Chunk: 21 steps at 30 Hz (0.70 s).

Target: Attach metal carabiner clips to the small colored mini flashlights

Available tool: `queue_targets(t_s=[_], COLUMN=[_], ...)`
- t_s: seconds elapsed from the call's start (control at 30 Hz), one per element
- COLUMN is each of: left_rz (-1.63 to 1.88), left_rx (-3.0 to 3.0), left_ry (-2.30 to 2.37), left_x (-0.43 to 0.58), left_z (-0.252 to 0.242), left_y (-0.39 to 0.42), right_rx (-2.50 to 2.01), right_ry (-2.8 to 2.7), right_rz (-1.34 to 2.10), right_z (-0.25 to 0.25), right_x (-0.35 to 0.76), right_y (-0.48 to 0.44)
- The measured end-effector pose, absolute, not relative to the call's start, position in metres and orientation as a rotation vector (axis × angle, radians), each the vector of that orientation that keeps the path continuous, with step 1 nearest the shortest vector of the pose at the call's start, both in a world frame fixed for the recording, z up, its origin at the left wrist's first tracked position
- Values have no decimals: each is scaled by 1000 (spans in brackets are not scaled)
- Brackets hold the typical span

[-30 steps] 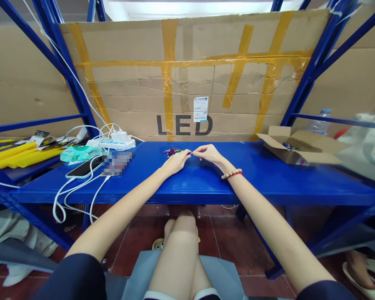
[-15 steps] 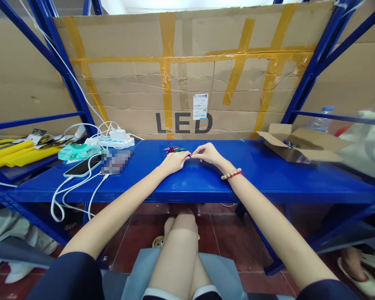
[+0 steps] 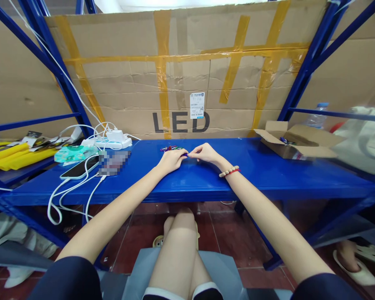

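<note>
My left hand [image 3: 172,161] rests on the blue tabletop with its fingers closed on a small, shiny blue-purple piece [image 3: 185,155]. Only a sliver of that piece shows, too little to tell its kind. My right hand [image 3: 206,153] meets it from the other side, thumb and forefinger pinched at the piece's right end. Beads and a red string circle the right wrist. Just behind my left hand lie several small, shiny coloured pieces [image 3: 171,148], purple, red and green, partly covered by the fingers.
On the left are a phone [image 3: 80,167] with white cables, a power strip [image 3: 117,143], a turquoise packet [image 3: 73,153] and yellow packages [image 3: 12,156]. An open cardboard box [image 3: 287,148] holding small blue items stands on the right. A large cardboard sheet [image 3: 128,91] closes the back.
The whole view has shifted slightly to the left. Both hands stay together at the small blue-purple piece, with only slight finger movement.
</note>
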<state>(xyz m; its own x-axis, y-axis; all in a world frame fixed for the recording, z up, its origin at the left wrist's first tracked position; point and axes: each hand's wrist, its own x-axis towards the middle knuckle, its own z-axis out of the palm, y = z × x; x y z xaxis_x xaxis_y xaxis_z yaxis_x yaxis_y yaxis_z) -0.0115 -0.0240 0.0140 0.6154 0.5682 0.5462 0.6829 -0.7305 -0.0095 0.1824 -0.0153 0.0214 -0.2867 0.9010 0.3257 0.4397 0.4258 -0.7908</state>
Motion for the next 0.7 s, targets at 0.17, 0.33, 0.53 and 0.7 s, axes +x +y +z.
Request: queue_targets(t_s=[0.17,0.33,0.53,0.7], left_rz=[-814,-808,-778,-811], left_rx=[-2636,-2619,-2597,-2616], left_ry=[-1022,-1021,-1109,-1074], left_x=[-12,-11,-9,-8], left_z=[14,14,14,14], left_y=[-24,-24,-22,-21], right_rx=[-1205,-1204,-1230,-1212], right_ry=[-1860,-1868,-1835,-1837], right_rz=[824,856,813,815], right_z=[22,22,22,22], right_x=[182,181,180,180], right_y=[-18,-19,-17,-17])
